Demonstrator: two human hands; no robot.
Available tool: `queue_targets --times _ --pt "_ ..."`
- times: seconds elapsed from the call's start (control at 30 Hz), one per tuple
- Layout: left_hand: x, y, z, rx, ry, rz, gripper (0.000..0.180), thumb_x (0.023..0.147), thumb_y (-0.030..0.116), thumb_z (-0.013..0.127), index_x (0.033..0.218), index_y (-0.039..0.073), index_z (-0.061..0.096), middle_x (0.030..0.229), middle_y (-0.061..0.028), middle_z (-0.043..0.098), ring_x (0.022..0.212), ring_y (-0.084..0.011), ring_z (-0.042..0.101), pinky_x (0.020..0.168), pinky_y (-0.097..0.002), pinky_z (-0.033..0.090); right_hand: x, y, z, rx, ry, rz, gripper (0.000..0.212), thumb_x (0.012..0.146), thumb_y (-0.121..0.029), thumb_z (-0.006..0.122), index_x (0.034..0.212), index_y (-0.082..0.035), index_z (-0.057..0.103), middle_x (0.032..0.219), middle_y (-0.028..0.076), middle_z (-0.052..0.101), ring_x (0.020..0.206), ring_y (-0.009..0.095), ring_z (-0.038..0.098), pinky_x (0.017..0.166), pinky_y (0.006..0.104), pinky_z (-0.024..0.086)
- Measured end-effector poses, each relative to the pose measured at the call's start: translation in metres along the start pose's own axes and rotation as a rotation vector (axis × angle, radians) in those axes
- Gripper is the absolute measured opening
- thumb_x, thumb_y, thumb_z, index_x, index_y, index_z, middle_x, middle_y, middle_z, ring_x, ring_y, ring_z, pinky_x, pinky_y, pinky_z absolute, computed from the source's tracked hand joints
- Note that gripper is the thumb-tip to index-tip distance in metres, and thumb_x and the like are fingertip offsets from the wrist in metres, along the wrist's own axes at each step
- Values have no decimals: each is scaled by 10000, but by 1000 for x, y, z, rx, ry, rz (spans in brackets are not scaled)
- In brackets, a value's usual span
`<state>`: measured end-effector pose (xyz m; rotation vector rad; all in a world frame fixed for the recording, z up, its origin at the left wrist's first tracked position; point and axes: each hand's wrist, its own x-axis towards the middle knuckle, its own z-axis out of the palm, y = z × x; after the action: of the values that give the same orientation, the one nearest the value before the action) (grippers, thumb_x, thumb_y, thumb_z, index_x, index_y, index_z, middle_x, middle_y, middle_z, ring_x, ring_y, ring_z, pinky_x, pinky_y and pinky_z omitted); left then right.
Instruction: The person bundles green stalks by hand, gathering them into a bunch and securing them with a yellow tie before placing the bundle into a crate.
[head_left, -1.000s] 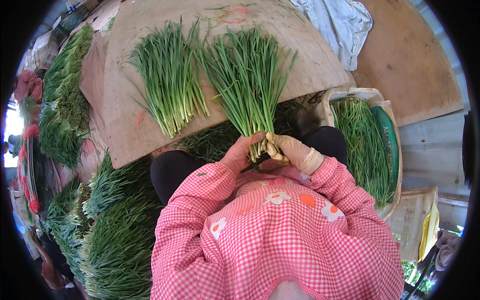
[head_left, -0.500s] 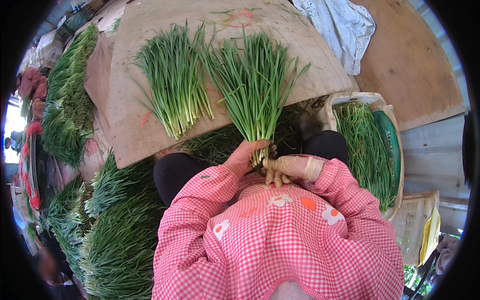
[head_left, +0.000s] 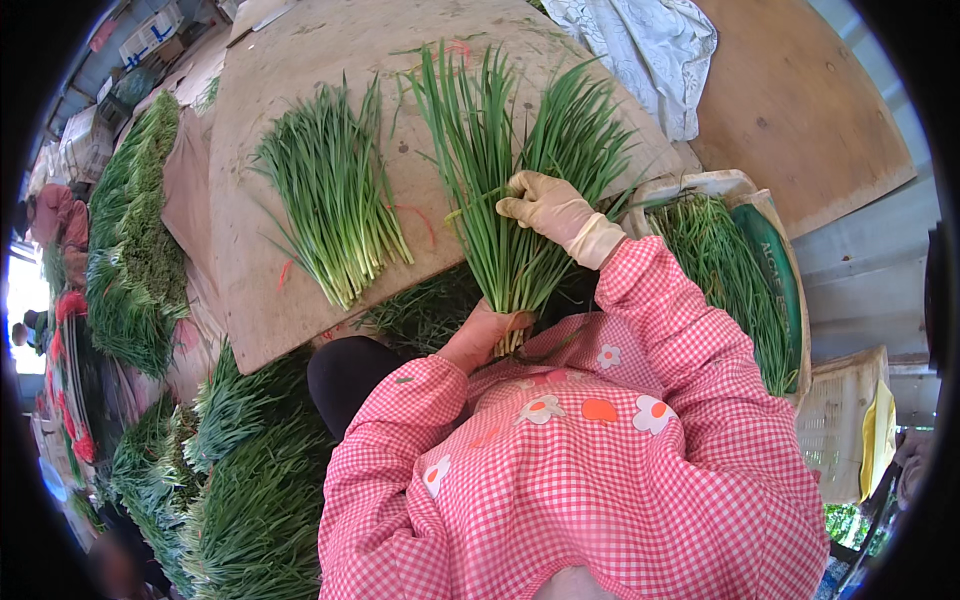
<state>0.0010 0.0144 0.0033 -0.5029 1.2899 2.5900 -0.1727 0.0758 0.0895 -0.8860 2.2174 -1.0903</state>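
My left hand (head_left: pixel 486 334), bare, is closed round the pale stem ends of a bunch of garlic chives (head_left: pixel 500 240), close to my checked smock. The long green leaves fan out upward over the edge of the wooden board (head_left: pixel 240 250). Halfway up the bunch, my right hand (head_left: pixel 548 210), in a cream glove, has its fingers bent in a pinch at some leaves; the fingertips are partly among them. A second bunch of chives (head_left: pixel 335 190) lies flat on the board to the left, its white ends toward me.
Large heaps of chives (head_left: pixel 250 490) are at the left, with another pile (head_left: pixel 135 250) beyond. On the right stands a foam box (head_left: pixel 640 222) of greens. A pale cloth (head_left: pixel 660 60) lies at the board's far right. Red ties (head_left: pixel 415 218) are on the board.
My right hand has moved up and away from the stem ends to the middle of the leaves. My left hand still holds the bunch, whose leaves now spread into two parts.
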Motion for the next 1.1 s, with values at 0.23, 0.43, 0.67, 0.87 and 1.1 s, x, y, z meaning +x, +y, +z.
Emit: queue_targets --times 0.23,0.43,0.67,0.87,1.1 --pt "0 -7 -6 -163 10 1 268 774 55 628 1027 49 543 787 -38 590 610 -149 583 540 -276 491 -49 7 10 473 -345 126 382 878 -467 516 771 -108 591 553 -67 472 457 34 395 409 173 299" --pt "4 -2 -9 -237 37 -6 219 778 78 638 972 52 540 776 -36 580 648 -148 586 589 -270 512 -133 -22 14 603 -1124 280 304 879 -352 548 827 -56 596 618 -29 521 503 44 436 439 177 326" --pt "5 -6 -8 -312 -3 36 221 781 69 627 980 52 533 785 -34 577 641 -145 583 593 -266 513 -114 -12 -11 -437 -448 38 211 779 -158 632 950 -50 574 780 70 611 599 155 552 586 266 450" --pt "5 -5 -4 -184 34 37 253 789 66 631 1019 62 528 805 -24 577 656 -147 579 581 -268 499 -74 11 15 -278 201 -458 390 771 -149 647 1141 -105 531 1031 65 586 636 209 558 612 297 464" --pt "7 -5 -4 -137 56 40 285 777 65 649 1037 66 533 843 -21 581 676 -141 580 593 -266 498 -68 36 26 -345 64 -449 289 776 -152 626 1048 -93 549 874 99 609 739 267 583 659 349 473"
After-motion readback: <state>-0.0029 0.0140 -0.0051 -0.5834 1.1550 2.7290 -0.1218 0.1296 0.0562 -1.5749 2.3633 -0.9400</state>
